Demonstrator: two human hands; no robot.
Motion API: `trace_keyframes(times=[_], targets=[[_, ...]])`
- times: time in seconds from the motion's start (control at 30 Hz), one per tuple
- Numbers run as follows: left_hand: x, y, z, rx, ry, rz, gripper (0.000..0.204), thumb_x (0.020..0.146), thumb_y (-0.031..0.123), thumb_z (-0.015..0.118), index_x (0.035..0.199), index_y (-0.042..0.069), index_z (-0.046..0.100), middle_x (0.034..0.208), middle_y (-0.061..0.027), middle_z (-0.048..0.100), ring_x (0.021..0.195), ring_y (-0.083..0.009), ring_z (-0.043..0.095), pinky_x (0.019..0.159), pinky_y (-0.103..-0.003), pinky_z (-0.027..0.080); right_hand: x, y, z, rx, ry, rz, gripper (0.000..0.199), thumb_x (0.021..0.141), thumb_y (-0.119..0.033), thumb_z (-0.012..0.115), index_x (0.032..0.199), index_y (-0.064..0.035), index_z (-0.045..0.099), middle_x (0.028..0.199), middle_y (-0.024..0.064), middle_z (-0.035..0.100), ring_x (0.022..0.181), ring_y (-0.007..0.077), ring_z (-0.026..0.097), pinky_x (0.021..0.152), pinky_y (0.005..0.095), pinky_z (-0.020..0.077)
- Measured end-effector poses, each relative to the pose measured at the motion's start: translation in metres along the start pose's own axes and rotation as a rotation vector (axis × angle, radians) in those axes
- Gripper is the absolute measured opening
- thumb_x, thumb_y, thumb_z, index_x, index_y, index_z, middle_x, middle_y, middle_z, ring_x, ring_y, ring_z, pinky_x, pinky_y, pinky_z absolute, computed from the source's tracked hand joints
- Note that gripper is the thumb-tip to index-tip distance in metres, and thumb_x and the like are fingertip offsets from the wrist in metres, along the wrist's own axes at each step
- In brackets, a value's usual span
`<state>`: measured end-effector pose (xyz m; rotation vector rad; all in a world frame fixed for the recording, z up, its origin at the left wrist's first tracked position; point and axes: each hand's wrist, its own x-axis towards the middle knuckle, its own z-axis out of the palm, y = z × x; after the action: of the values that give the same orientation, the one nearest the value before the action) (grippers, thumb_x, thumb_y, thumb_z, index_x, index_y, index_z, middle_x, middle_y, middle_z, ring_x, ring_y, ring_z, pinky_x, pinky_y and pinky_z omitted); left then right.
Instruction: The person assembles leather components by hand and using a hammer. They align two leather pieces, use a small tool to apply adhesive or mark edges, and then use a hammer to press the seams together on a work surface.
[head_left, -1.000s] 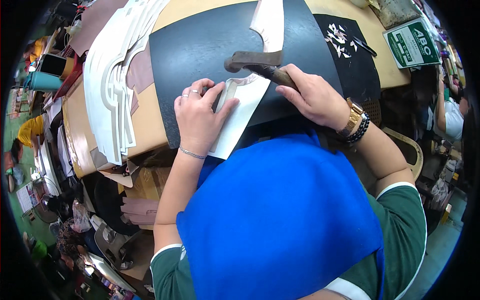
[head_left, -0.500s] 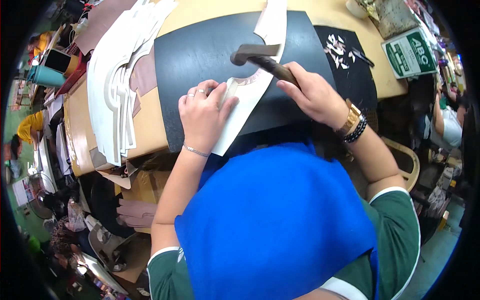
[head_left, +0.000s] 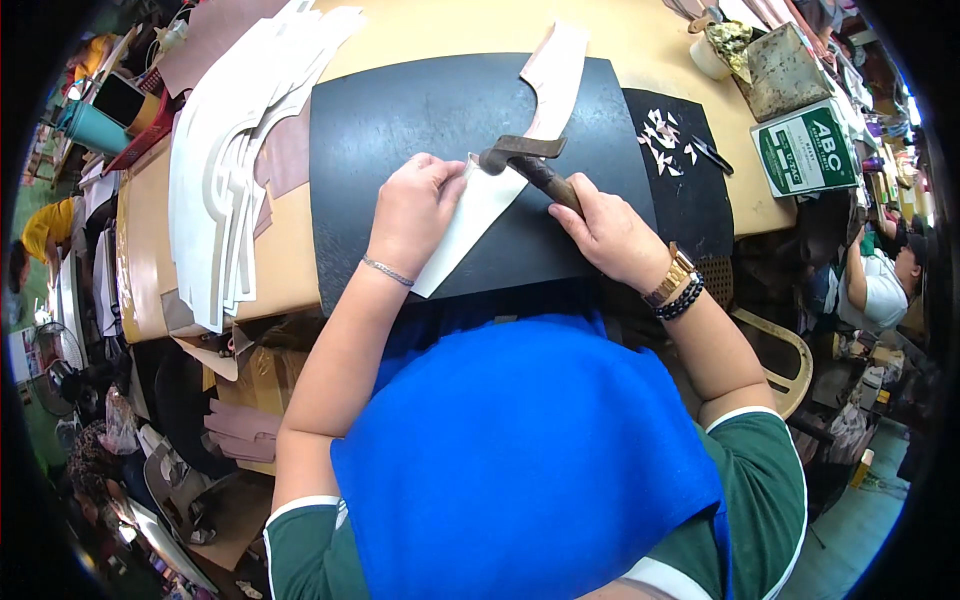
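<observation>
A long, curved white piece of leather-like material [head_left: 470,222] lies slantwise across a black board [head_left: 395,115]. At its inner curved edge, my left hand [head_left: 412,207] pinches with thumb and fingers closed together. My right hand [head_left: 618,237] is wrapped round the wooden handle of a hammer [head_left: 528,150]. The hammer's dark metal head is over the white piece, close to my left fingertips, and hides part of the curve. Whether the head touches the material I cannot tell.
Stacked white cut pieces [head_left: 215,170] lie left of the board. On a black mat [head_left: 685,200] to the right are small white scraps [head_left: 660,140] and a dark pen-like tool [head_left: 712,157]. A green-and-white tin [head_left: 805,150] stands at the table's right edge. Other people are in the background.
The hammer head has come down closer to the white piece and my left fingers. My left fingers have drawn together in a pinch at the edge. The view has shifted slightly.
</observation>
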<state>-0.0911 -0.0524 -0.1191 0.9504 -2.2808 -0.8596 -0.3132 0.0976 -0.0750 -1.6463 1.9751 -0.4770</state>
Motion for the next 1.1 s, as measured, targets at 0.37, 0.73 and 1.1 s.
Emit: trace_keyframes(times=[0.37,0.73,1.1], targets=[[-0.008,0.003,-0.006,0.086,-0.047,0.032,0.025,0.093,0.015,0.071,0.115,0.005,0.074,0.102,-0.0150,0.069,0.090,-0.0322,0.069,0.082,-0.042,0.056,0.018,-0.028,-0.012,0.176,0.138,-0.197,0.026,0.104,-0.027,0.060,0.109,-0.0021,0.052,0.083,0.0262,0.067,0.082,0.0483,0.066,0.070,0.0536,0.0504],[0.020,0.005,-0.003,0.089,0.031,-0.154,0.021,0.090,0.025,0.074,0.098,0.006,0.078,0.081,-0.0109,0.075,0.075,-0.0250,0.073,0.072,-0.036,0.057,0.001,0.000,0.002,0.006,0.051,0.008,0.031,0.104,-0.032,0.059,0.103,-0.0042,0.047,0.079,0.0272,0.066,0.079,0.0502,0.066,0.067,0.0570,0.0513],[0.012,0.008,-0.006,-0.134,-0.007,-0.240,0.022,0.090,0.015,0.078,0.106,0.000,0.078,0.083,-0.0095,0.076,0.068,-0.0088,0.063,0.067,-0.026,0.054,0.003,0.002,0.000,-0.004,0.025,0.022,0.033,0.105,-0.036,0.055,0.103,-0.0040,0.046,0.080,0.0275,0.068,0.080,0.0503,0.067,0.070,0.0586,0.0522]])
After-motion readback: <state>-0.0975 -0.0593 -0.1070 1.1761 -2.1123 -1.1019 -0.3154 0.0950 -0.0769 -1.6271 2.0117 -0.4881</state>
